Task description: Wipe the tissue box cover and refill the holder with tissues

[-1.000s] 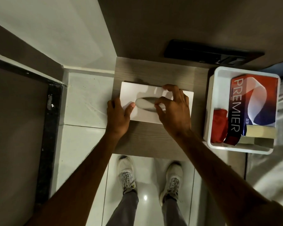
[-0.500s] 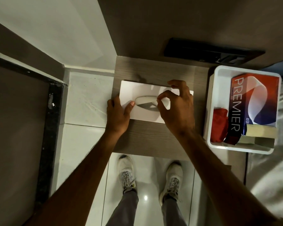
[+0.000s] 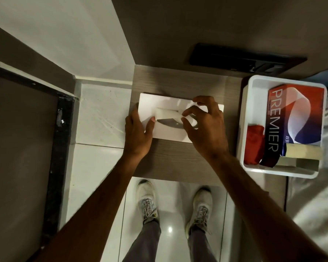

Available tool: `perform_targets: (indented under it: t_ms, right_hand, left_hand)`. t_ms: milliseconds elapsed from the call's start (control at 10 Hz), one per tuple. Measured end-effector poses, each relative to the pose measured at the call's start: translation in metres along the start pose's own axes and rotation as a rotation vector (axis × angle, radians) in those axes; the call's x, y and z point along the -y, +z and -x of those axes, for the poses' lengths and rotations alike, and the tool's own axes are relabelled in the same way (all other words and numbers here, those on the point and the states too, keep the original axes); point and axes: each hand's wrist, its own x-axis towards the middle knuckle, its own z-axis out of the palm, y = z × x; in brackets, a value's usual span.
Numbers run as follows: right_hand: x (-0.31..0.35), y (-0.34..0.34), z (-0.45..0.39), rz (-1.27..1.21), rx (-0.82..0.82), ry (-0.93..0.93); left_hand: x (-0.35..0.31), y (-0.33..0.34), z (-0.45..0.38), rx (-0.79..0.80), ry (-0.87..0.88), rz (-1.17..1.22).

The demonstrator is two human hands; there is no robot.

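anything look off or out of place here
Nothing looks damaged or spilled. The white tissue box cover sits slightly askew on the wooden shelf, and the right hand is drawing a tissue from its slot while the left hand steadies it.

From my remote view, a white tissue (image 3: 168,115) now stands out of the cover's slot (image 3: 170,124), where a second ago only the dark opening showed; my right hand (image 3: 204,127) has lifted, fingertips pinching it.
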Motion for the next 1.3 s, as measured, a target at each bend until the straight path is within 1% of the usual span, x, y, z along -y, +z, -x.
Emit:
perform_targets:
  t_ms: [200,300,400,500,600,700,800,900,1000,1100,1200,1300]
  right_hand:
    - [-0.007,0.000,0.009,0.010,-0.052,-0.011]
    - [-0.016,0.002,0.017,0.039,-0.106,0.074]
    - [-0.030,0.007,0.033,0.045,-0.125,0.222]
    - [-0.037,0.015,0.045,0.032,-0.105,0.261]
    - [-0.039,0.020,0.045,0.029,-0.135,0.265]
    - [-0.038,0.020,0.042,0.031,-0.136,0.280]
    - [-0.040,0.018,0.044,0.037,-0.116,0.262]
    - [-0.042,0.014,0.044,0.063,-0.087,0.238]
    - [-0.047,0.008,0.042,0.091,-0.059,0.218]
    - [-0.050,0.001,0.044,0.114,0.018,0.191]
    - [-0.040,-0.023,0.056,0.046,0.026,0.177]
    - [-0.027,-0.072,0.096,0.037,-0.082,0.080]
  left_hand:
    - [0.003,0.002,0.013,-0.036,0.124,-0.066]
    - [0.005,0.001,0.018,-0.028,0.163,-0.108]
    - [0.003,-0.001,0.016,-0.028,0.170,-0.153]
    - [-0.004,-0.002,0.007,-0.067,0.150,-0.212]
    - [-0.009,0.001,-0.006,-0.065,0.090,-0.158]
    - [-0.013,0.006,-0.015,-0.054,-0.029,-0.086]
    - [-0.012,0.007,-0.014,-0.027,-0.080,0.037]
    - [-0.004,0.001,0.005,-0.034,0.029,0.123]
    - [0.009,0.002,0.024,0.030,0.231,-0.135]
    - [0.017,-0.001,0.032,0.109,0.286,-0.395]
    - [0.010,-0.016,0.038,0.099,0.261,-0.459]
    - [0.001,-0.037,0.066,0.017,0.200,-0.383]
